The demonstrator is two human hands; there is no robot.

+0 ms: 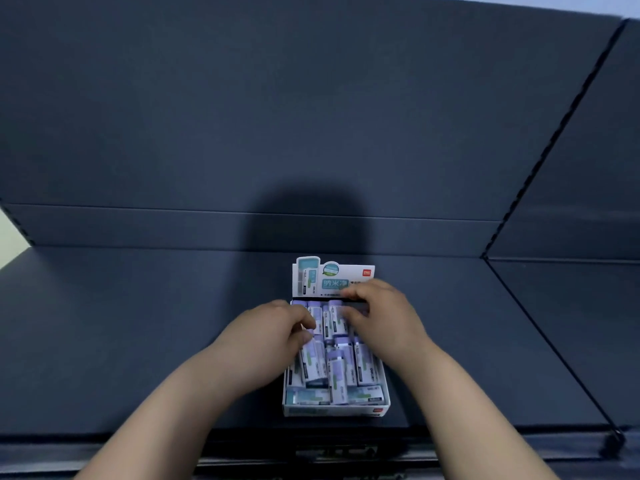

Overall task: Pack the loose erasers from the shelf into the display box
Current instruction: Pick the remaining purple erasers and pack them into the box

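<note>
A white display box (334,409) stands near the front of the dark shelf, its printed header card (311,277) upright at the back. Several purple-and-white sleeved erasers (341,367) fill it, some upright, some lying along the front wall. My left hand (273,329) is over the box's left side, thumb and curled fingers pinching an eraser (311,355) there. My right hand (379,311) is over the back right part, its fingers curled down onto the back row of erasers (330,318). Whether it holds one is hidden by blur.
The dark blue shelf board (138,341) stretches left and right of the box, with a back panel (311,116) rising behind it. A slotted upright (554,140) and another shelf bay lie to the right. The shelf's front edge (485,434) runs just below the box.
</note>
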